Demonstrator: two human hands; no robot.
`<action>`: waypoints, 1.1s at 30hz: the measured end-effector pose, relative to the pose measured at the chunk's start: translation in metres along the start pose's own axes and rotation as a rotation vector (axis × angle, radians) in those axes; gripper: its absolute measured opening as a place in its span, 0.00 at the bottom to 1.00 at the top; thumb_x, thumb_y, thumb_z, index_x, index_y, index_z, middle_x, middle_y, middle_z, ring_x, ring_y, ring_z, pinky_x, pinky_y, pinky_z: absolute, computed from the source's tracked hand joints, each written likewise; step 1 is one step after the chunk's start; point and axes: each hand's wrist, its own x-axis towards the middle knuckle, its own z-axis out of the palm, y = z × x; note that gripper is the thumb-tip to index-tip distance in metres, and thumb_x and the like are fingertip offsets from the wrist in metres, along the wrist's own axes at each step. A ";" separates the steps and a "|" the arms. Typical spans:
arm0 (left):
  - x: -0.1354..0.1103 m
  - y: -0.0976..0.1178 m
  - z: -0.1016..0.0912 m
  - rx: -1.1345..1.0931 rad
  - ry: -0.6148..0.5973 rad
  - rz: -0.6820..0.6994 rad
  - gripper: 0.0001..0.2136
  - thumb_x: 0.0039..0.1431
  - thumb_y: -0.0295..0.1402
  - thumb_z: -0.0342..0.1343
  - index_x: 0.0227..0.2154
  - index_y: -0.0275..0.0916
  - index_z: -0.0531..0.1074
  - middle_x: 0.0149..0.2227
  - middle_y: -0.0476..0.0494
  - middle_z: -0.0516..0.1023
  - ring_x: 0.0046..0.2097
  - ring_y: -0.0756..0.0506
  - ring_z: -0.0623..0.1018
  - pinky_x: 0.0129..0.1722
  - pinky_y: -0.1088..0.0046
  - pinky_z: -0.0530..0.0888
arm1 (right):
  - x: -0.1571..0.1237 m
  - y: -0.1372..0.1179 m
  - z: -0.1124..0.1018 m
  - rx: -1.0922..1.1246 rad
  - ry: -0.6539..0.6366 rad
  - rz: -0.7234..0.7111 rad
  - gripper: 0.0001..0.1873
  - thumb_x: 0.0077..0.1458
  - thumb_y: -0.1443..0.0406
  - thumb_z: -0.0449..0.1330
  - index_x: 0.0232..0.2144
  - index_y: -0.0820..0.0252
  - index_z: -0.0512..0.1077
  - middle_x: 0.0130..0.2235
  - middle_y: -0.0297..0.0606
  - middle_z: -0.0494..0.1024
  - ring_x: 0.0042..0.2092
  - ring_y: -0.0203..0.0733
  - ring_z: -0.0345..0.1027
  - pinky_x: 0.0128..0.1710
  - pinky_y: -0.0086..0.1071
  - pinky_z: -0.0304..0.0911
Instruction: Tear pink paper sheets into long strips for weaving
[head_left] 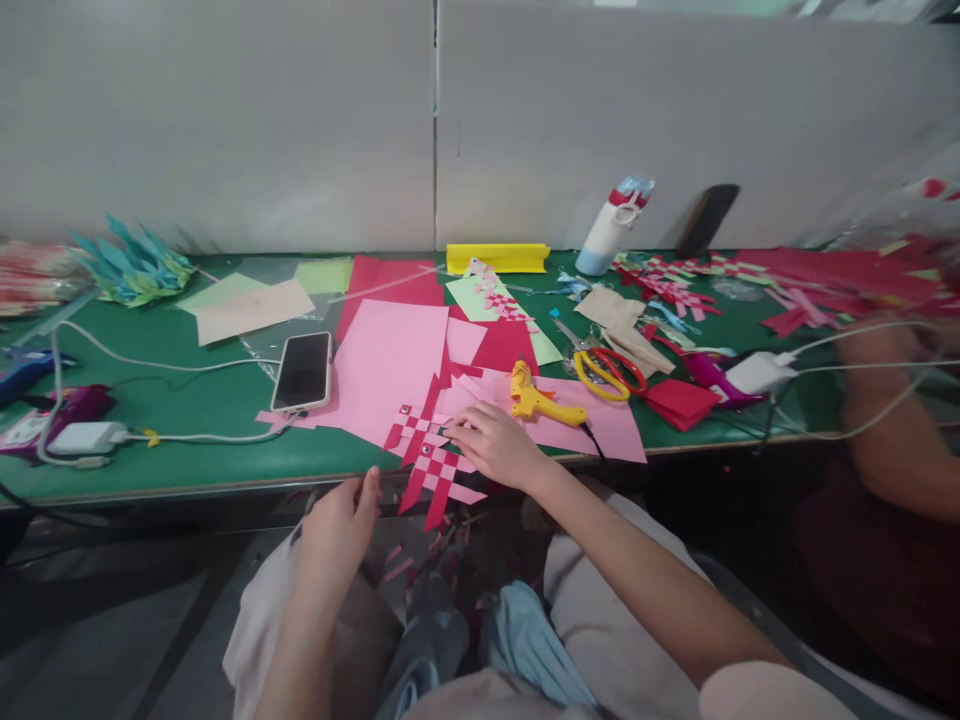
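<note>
Two woven paper fish in red and pink checks lie at the front edge of the table. The nearer paper fish [437, 466] has a round eye and red tails that stick out past the edge. The other paper fish [409, 423] overlaps it from behind. My right hand [493, 442] reaches in from the right with its fingertips pinched together at the upper right of these fish, seemingly gripping one. Off to the left, just in front of the edge, my left hand [341, 520] is closed with its thumb raised; its palm side is hidden.
Pink paper sheets [394, 360] spread behind the fish. A yellow glue gun [540, 398] and scissors [604, 375] lie to the right, a phone [303, 371] to the left. White cables [202, 437] cross the green table [187, 400]. A bottle [611, 230] stands behind; another person's arm [885, 420] is at right.
</note>
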 end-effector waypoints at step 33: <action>-0.035 -0.019 0.061 -1.026 -0.407 -0.176 0.19 0.36 0.14 0.51 0.35 0.32 0.73 0.37 0.36 0.81 0.39 0.45 0.81 0.39 0.73 0.77 | -0.057 -0.064 -0.002 1.280 0.080 1.166 0.17 0.49 0.53 0.58 0.25 0.62 0.67 0.23 0.35 0.73 0.22 0.30 0.64 0.17 0.21 0.54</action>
